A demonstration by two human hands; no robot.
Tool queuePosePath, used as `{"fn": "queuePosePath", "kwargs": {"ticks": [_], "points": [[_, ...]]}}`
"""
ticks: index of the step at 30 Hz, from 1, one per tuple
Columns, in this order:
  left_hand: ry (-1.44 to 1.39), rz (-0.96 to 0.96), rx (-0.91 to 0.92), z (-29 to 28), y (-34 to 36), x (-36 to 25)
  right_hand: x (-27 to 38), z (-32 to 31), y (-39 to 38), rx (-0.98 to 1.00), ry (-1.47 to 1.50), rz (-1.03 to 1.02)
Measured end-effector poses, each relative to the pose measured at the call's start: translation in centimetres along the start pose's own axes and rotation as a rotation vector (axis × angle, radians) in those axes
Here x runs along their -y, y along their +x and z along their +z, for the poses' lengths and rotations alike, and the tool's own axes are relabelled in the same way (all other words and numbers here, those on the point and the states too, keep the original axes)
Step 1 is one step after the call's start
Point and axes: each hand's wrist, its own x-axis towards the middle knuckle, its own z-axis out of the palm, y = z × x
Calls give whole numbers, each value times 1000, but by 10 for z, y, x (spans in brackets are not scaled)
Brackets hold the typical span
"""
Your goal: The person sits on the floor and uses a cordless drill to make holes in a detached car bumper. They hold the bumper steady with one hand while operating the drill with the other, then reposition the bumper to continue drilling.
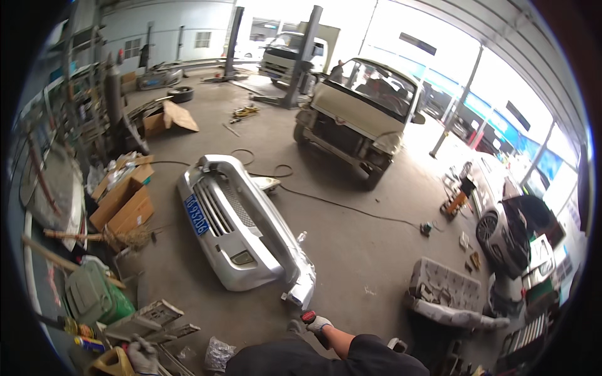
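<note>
My right hand (320,324), in a pale work glove, is closed around a red-and-black tool (308,317) that looks like a cordless power tool; most of it is hidden by the hand and forearm. Just beyond it lies a silver car bumper (248,260) on the floor, with a grille and a blue number plate (195,214). The tool is close to the bumper's near end, and I cannot tell whether they touch. My left hand does not show. At the lower left lies a grey glove (143,356), with no arm seen leading to it.
A pale van (360,109) with its front stripped stands ahead. A dark hose (351,205) crosses the floor. Cardboard boxes (125,207), a green bin (94,291) and a stepladder (147,319) are at left; a seat part (445,285) and a white car (495,188) at right.
</note>
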Motion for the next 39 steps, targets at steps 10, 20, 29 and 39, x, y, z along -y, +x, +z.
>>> {"fn": "queuePosePath", "kwargs": {"ticks": [10, 20, 29, 39], "points": [[445, -364, 295, 125, 69, 310, -149, 41, 73, -49, 264, 200], [989, -714, 340, 275, 90, 618, -324, 25, 79, -195, 526, 493], [1488, -835, 449, 391, 94, 878, -388, 14, 82, -61, 930, 719], [1510, -909, 497, 483, 163, 1163, -516, -51, 165, -59, 1097, 935]]}}
